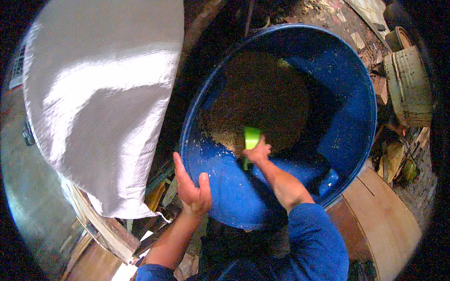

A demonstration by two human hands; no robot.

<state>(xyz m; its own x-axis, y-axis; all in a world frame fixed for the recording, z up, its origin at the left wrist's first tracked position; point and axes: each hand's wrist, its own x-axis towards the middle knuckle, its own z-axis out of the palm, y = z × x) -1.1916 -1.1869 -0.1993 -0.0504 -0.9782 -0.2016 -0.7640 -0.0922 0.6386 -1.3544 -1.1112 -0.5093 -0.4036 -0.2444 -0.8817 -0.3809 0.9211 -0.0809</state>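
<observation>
A large blue plastic barrel (347,122) stands before me, its wide mouth facing up. Down inside lies loose brown, grainy material (262,98), paler and coarser toward the near left edge. My right hand (258,151) reaches in over the near wall, fingers wrapped round a bright green scoop (252,136) at the edge of the grain. What the scoop contains is hard to make out. On the barrel's left side, my left hand (193,191) is held up beside the rim, palm toward it, fingers stretched and thumb apart, holding nothing. Whether it touches the rim is unclear.
A big white woven sack (108,112) fills the left side, close to the barrel. Wooden boards (103,225) lie below it. To the right are a dented pale metal can (408,86) and a curved wooden panel (382,210). Debris covers the ground behind.
</observation>
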